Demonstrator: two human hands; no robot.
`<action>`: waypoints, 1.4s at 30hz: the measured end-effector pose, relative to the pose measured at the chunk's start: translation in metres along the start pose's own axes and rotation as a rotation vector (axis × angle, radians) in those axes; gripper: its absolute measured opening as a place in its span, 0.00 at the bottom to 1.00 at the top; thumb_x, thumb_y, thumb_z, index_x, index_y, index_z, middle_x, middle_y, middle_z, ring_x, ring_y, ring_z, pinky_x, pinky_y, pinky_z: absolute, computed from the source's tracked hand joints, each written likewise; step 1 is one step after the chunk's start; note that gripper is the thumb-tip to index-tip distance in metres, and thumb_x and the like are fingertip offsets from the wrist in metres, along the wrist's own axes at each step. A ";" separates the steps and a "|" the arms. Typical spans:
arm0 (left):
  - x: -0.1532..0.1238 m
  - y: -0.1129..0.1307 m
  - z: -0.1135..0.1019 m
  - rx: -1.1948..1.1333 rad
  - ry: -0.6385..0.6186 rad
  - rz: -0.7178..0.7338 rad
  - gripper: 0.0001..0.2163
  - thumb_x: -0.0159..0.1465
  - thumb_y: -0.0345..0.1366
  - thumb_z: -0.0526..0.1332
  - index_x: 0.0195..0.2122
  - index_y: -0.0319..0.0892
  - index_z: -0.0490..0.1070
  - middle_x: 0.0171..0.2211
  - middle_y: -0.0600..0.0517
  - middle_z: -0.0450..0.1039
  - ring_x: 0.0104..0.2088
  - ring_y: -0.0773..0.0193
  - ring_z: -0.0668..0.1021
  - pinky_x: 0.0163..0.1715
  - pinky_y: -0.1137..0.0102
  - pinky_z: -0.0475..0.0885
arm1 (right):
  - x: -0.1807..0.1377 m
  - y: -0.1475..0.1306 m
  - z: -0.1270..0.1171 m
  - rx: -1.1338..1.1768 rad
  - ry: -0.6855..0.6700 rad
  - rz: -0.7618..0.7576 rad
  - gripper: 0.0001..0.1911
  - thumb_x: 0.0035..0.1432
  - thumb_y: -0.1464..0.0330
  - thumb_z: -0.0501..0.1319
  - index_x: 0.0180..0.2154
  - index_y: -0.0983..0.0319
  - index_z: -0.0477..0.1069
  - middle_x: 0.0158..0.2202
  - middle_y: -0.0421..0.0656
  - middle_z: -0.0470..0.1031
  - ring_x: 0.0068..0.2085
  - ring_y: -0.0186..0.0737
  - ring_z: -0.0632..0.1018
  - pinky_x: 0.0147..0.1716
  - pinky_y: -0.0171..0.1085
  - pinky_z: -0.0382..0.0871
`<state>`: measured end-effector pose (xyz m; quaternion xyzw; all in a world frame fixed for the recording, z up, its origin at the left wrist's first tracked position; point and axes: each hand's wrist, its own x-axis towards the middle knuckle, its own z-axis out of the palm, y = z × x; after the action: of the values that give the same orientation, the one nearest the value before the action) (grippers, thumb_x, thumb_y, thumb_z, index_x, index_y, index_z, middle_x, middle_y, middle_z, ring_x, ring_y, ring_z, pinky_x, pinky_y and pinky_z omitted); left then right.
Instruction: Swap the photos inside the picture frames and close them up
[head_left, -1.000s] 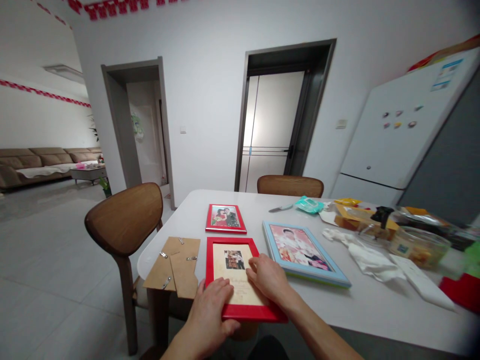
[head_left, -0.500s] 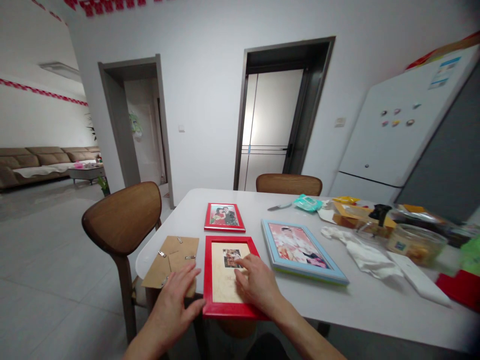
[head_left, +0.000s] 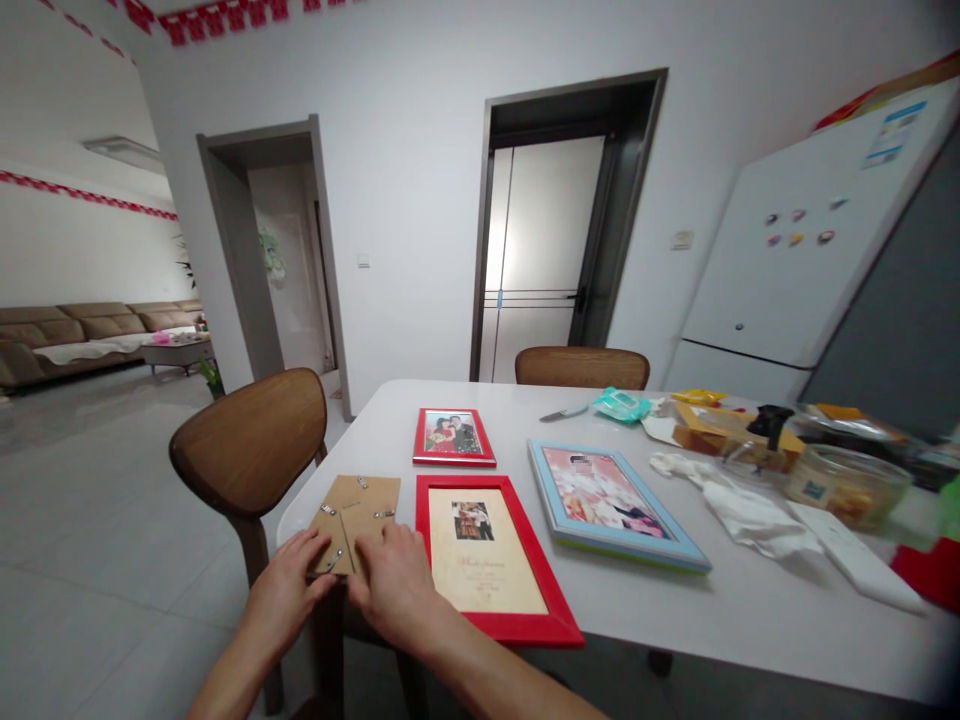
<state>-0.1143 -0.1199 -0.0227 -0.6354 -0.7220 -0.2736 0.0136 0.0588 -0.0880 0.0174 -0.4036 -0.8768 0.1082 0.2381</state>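
Note:
The brown frame backing board (head_left: 365, 492) lies at the table's left front corner, its metal clips facing up. My left hand (head_left: 281, 592) closes on its near left corner, fingers on top and thumb at the front edge. At the near right part of the same board, my right hand (head_left: 394, 580) has its fingers bent down round the edge. Just right of that hand rests a large red picture frame (head_left: 536, 560), face up, with a cream sheet and small photo inside. Behind it lies a smaller red picture frame (head_left: 454, 462) showing a couple.
A light blue picture frame (head_left: 637, 553) lies to the right. Farther back are a knife (head_left: 564, 412) and a teal packet (head_left: 621, 404). Crumpled tissue (head_left: 750, 520), a clear tub (head_left: 847, 490) and a white box (head_left: 855, 555) crowd the right side. A wooden chair (head_left: 251, 440) stands at left.
My right hand has left the large red frame and moved left onto the backing board. My left hand has shifted left to the board's near corner.

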 end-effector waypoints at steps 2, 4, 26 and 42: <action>0.002 0.010 -0.006 -0.039 0.024 0.005 0.18 0.50 0.39 0.57 0.42 0.40 0.67 0.48 0.46 0.65 0.49 0.58 0.66 0.50 0.64 0.59 | -0.002 0.005 -0.008 0.073 0.044 0.002 0.11 0.47 0.65 0.53 0.34 0.60 0.68 0.35 0.46 0.66 0.37 0.41 0.66 0.36 0.40 0.58; 0.001 0.028 -0.011 -0.099 0.037 0.030 0.19 0.49 0.40 0.58 0.42 0.41 0.67 0.48 0.46 0.65 0.50 0.57 0.66 0.51 0.63 0.59 | -0.009 0.013 -0.023 0.129 0.076 -0.009 0.11 0.46 0.67 0.54 0.34 0.60 0.68 0.36 0.45 0.66 0.38 0.40 0.66 0.38 0.39 0.59; -0.014 0.154 0.015 -0.193 -0.425 0.276 0.23 0.54 0.45 0.55 0.49 0.41 0.61 0.55 0.45 0.55 0.55 0.55 0.56 0.54 0.55 0.47 | -0.097 0.123 -0.066 -0.037 0.113 0.107 0.16 0.46 0.68 0.53 0.40 0.58 0.68 0.44 0.46 0.65 0.46 0.43 0.64 0.45 0.42 0.57; -0.022 0.126 0.033 -0.308 -0.335 0.303 0.27 0.46 0.47 0.62 0.45 0.37 0.66 0.52 0.41 0.59 0.54 0.53 0.60 0.52 0.60 0.58 | -0.053 0.131 -0.072 -0.269 0.064 0.221 0.13 0.53 0.67 0.47 0.33 0.61 0.70 0.37 0.47 0.66 0.39 0.41 0.65 0.39 0.36 0.55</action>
<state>0.0177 -0.1204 -0.0112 -0.7672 -0.5606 -0.2662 -0.1618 0.2111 -0.0433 0.0115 -0.5291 -0.8256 0.0027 0.1963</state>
